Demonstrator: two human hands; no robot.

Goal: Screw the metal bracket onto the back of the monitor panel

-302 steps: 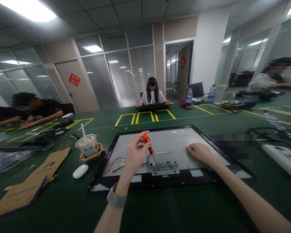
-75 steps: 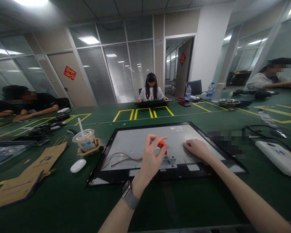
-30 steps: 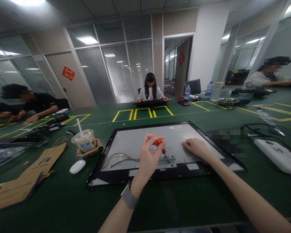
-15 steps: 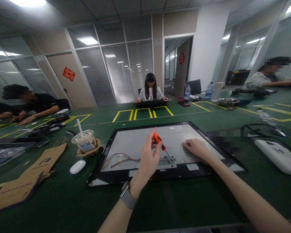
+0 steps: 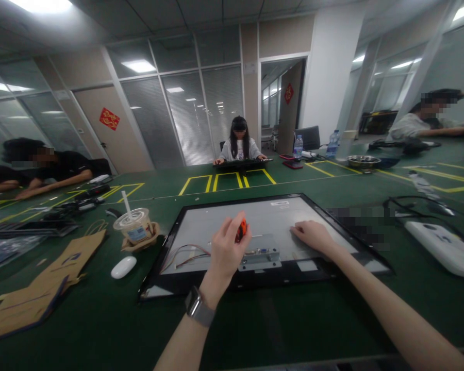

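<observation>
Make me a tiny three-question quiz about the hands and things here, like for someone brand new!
1. How many of the camera wearer's hands hold the orange-and-black tool? a) none b) one c) both
2. True or false: the wearer's right hand is holding the drink cup.
3. Fill the gap: the watch is on the wearer's ____ wrist.

Key: 1. b, only the left hand. 2. False; it lies on the grey panel. 3. left.
</observation>
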